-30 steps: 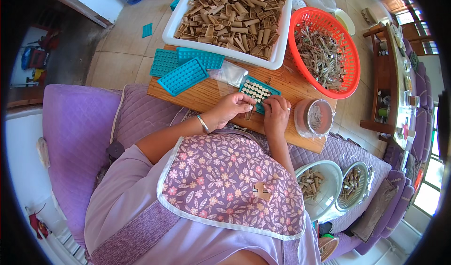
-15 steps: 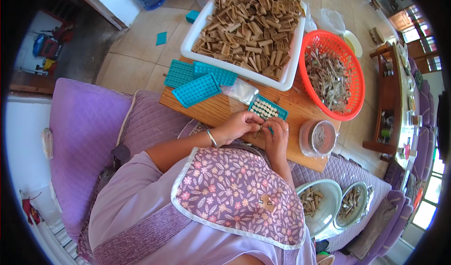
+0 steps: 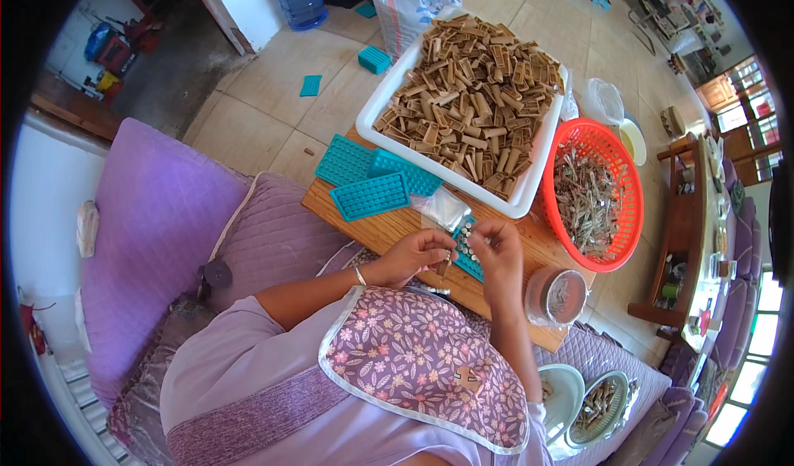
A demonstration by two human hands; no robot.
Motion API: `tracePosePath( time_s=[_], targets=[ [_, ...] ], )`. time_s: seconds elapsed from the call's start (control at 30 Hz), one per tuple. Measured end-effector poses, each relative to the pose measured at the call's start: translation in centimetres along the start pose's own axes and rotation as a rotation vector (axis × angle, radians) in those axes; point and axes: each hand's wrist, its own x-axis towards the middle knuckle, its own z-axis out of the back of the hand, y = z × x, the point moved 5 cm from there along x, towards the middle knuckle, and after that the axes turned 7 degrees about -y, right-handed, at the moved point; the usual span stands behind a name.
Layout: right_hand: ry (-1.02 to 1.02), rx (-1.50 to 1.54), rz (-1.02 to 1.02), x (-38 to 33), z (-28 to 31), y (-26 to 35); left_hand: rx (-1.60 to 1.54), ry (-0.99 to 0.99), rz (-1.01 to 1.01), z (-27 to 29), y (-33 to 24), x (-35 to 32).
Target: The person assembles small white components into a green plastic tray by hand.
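Observation:
My left hand [image 3: 411, 256] is closed, its fingertips pinching a small brown half-tube piece [image 3: 445, 265] just above the near edge of the table. A teal mould tray [image 3: 471, 266] with small round white pieces in its holes lies beyond the fingers. Over that tray's right side, my right hand [image 3: 499, 259] is closed with thumb and fingertips together. Whether anything sits between them is too small to see. Some of the tray is hidden behind this hand.
On the wooden table [image 3: 331, 205] are stacked teal trays [image 3: 370, 195], a clear plastic bag [image 3: 441, 208], a white bin [image 3: 519, 205] heaped with brown half-tubes, a red basket [image 3: 634, 210] of dry strips and a bag-lined tub [image 3: 536, 299]. Two bowls [image 3: 552, 375] rest on the seat at right.
My hands have come apart: the right has moved to the tray, while the left keeps the brown piece. The whole view has shifted, with the table lower in it.

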Motion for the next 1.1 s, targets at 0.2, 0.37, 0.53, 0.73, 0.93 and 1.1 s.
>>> tracePosePath(
  time_s=[0.2, 0.37, 0.53, 0.73, 0.93, 1.1],
  targets=[
    [0.069, -0.766, 0.82, 8.5, -6.7, 7.2, -0.149, -0.211, -0.02, 3.0, 0.4, -0.4],
    [0.217, -0.952, 1.106, 13.5, -10.0, 5.4, -0.26, -0.199, -0.105, 2.6, -2.5, -0.6],
    [0.072, -0.605, 0.872, 13.2, -7.8, 5.1, -0.25, -0.197, -0.174, 2.7, -5.5, -1.1],
    [0.143, 0.076, 0.07, 3.2, -3.2, 2.6, -0.202, -0.222, -0.161, 2.0, -5.2, 0.1],
    [-0.012, 0.029, -0.02, -1.8, 1.4, -1.3, -0.121, -0.128, -0.144, -2.4, -4.1, 1.7],
    [-0.236, -0.024, 0.189, -3.7, 3.8, -1.2, -0.066, -0.084, -0.156, -4.0, -3.0, 2.2]
  ],
)
